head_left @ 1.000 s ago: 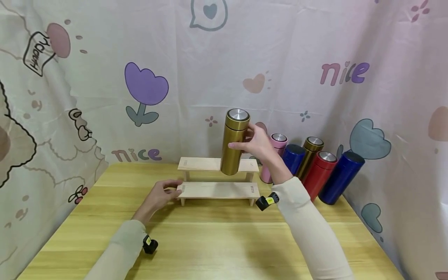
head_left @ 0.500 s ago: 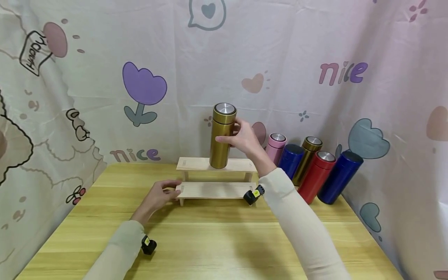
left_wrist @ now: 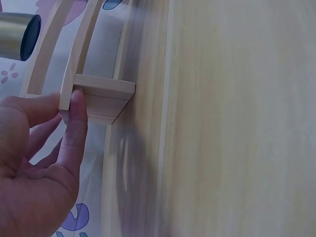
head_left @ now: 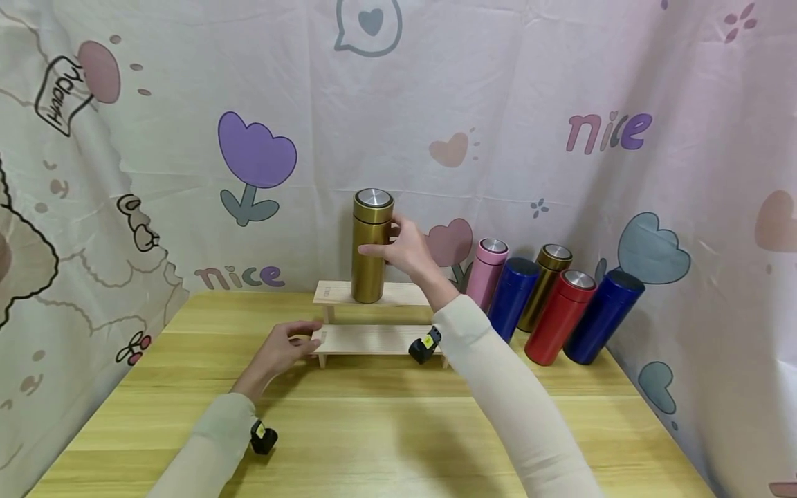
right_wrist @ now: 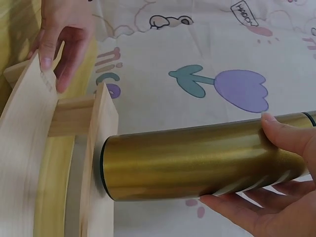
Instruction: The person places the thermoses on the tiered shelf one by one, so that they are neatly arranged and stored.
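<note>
My right hand (head_left: 407, 245) grips a gold thermos bottle (head_left: 369, 266) with a silver lid top. Thumb and fingers lie on opposite sides of it. The bottle is upright, its base close over the upper step of a small two-step wooden rack (head_left: 373, 339); in the right wrist view that dark base rim overlaps the upper board (right_wrist: 101, 163). My left hand (head_left: 283, 349) pinches the left end of the lower step. In the left wrist view the thumb and index finger (left_wrist: 74, 128) are on either face of that board (left_wrist: 74, 64).
Right of the rack stand a pink bottle (head_left: 482, 277), a blue bottle (head_left: 513, 297), another gold bottle (head_left: 544, 287), a red bottle (head_left: 560, 315) and a second blue bottle (head_left: 604, 318). A patterned cloth (head_left: 523, 76) hangs behind the wooden table (head_left: 349, 443).
My right hand has carried the gold thermos bottle leftward along the upper step, and its base is now nearer the board. The left hand stays at the rack's left end.
</note>
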Tool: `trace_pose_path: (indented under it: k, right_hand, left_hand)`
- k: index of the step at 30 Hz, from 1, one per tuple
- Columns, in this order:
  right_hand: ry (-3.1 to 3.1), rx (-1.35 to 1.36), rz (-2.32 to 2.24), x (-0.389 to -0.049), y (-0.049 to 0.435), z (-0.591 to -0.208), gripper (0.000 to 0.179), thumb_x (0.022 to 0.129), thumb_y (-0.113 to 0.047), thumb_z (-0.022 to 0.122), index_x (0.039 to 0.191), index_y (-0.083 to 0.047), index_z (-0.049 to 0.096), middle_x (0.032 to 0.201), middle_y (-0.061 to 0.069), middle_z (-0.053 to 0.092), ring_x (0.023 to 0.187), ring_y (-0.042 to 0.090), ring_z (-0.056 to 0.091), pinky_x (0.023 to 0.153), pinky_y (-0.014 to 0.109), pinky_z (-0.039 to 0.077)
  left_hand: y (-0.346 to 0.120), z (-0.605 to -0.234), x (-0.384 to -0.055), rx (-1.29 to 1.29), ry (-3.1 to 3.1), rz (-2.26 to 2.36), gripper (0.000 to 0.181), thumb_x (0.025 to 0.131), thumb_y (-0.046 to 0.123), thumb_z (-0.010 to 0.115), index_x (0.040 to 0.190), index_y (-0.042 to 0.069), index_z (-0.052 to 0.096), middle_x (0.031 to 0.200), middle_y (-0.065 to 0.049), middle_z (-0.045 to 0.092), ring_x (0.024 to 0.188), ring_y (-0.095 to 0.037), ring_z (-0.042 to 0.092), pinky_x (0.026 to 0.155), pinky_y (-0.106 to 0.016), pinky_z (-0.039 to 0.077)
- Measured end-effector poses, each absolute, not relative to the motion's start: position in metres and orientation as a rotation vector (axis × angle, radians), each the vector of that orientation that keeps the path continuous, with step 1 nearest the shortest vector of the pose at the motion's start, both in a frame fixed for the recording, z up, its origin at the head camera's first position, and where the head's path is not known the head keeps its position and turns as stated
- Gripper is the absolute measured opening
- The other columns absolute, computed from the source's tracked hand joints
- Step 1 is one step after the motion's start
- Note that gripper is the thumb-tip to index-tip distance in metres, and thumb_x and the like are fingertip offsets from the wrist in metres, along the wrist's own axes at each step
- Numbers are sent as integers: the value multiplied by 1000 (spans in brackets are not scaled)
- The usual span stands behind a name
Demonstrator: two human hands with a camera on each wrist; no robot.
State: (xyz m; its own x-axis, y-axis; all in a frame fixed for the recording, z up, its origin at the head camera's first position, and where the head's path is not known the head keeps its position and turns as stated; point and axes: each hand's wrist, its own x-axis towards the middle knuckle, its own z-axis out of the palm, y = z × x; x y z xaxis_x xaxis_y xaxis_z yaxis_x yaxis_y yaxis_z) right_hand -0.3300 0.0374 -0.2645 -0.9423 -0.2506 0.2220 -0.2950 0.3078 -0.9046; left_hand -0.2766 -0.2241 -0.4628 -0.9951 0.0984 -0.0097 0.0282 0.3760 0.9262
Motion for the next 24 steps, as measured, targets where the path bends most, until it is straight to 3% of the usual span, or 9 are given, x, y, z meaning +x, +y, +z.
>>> trace_pose_path:
  k: [15,24]
  right_hand:
    - [-2572,529,1635,-335,10,-263,82,82,-19,88,152,-9,46,141,15,61,130,30,60,96,42,62]
    - [-2595,507,1560,-343,2,-269,88,82,-23,89,155,-6,43,151,15,55,137,31,56,113,45,52]
  left_hand:
    - [-225,-459,-275,113,2552,1708,47,99,11,69,143,0,58,144,-26,58,94,-16,70,84,-35,65]
    - [-225,-460,-274,128,2517,1734,49,99,11,69,145,-2,56,143,-27,57,96,-18,71,84,-36,65]
